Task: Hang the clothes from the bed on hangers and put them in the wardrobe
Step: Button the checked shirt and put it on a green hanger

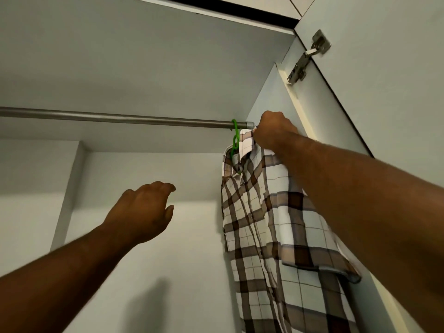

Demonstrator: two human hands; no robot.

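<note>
A brown-and-white plaid shirt (pixel 266 219) hangs on a green hanger (pixel 235 138) whose hook sits over the metal wardrobe rail (pixel 115 118) at its far right end. My right hand (pixel 271 131) is up by the rail's end and grips the shirt's collar beside the hanger. My left hand (pixel 144 210) hovers lower in the wardrobe's middle, fingers loosely curved, holding nothing and apart from the shirt.
The wardrobe's inside is white, with its top panel (pixel 144 56) above the rail and a recessed back wall (pixel 144 272) below. The right side wall and the open door with a metal hinge (pixel 307 56) stand close to the shirt.
</note>
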